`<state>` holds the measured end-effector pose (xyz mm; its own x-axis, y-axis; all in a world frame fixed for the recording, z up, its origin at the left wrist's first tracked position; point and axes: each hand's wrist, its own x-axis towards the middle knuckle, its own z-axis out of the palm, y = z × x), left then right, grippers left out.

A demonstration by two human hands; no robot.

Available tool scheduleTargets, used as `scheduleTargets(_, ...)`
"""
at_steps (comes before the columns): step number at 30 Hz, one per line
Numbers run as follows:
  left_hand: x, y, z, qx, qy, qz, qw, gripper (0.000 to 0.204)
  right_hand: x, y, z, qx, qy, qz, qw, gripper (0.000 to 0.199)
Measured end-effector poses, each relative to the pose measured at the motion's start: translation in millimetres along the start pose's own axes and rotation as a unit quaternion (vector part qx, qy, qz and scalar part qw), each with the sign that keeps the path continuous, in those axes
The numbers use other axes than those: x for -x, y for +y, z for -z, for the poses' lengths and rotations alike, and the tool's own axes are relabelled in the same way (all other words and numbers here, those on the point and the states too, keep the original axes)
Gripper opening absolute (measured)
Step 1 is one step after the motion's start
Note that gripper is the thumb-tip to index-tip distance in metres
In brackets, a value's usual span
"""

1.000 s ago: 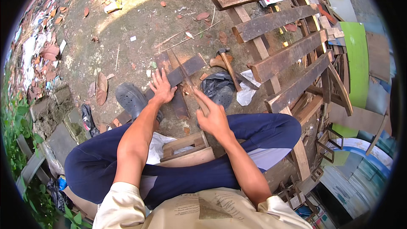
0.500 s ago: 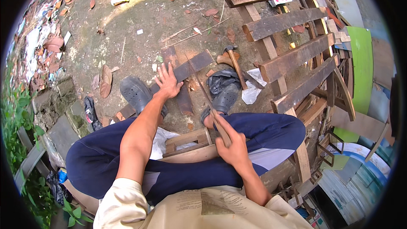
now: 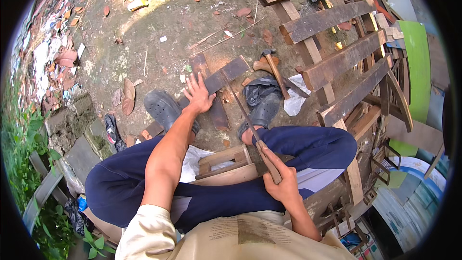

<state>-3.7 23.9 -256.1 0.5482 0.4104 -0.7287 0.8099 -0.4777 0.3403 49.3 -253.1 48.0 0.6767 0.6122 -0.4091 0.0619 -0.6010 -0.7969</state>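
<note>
My right hand (image 3: 283, 183) grips the wooden handle of a handsaw (image 3: 239, 104). Its long thin blade slants away to the far left, with the tip over a dark wooden board (image 3: 230, 71). On that same board my left hand (image 3: 198, 94) lies flat with fingers spread, just left of the blade. The board runs diagonally across a second dark board (image 3: 215, 111) on the ground, and its near end passes by my left clog (image 3: 162, 108). Whether the teeth are in a cut is too small to tell.
A hammer (image 3: 276, 73) lies beyond my right clog (image 3: 268, 108), beside a black plastic bag (image 3: 261, 89). A slatted wooden frame (image 3: 344, 60) stands at the right. Between my legs is a small wooden box frame (image 3: 226, 173). Litter and dry leaves (image 3: 65, 58) cover the far left.
My right hand has drawn the saw back toward my body, and the blade tip has come nearer. My left hand stays on the board. The whole view has shifted slightly.
</note>
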Motion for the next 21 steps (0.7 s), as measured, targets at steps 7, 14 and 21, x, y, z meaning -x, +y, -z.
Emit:
scheduleTargets(7, 0.3, 7.1, 1.1, 0.012, 0.015, -0.028, 0.999, 0.118, -162.1, 36.8, -76.2, 0.037, -0.022, -0.053, 0.998, 0.065)
scheduleTargets(14, -3.6, -3.9, -0.8, 0.009, 0.007, 0.004, 1.0, 0.119, -20.3, -6.1, 1.6, -0.021, -0.019, -0.001, 1.0, 0.069)
scheduleTargets(21, -2.2, 4.3, 0.8, 0.002, 0.015, -0.007, 1.0, 0.119, -145.7, 6.1, -48.9, 0.003, -0.089, -0.14, 0.986, 0.064)
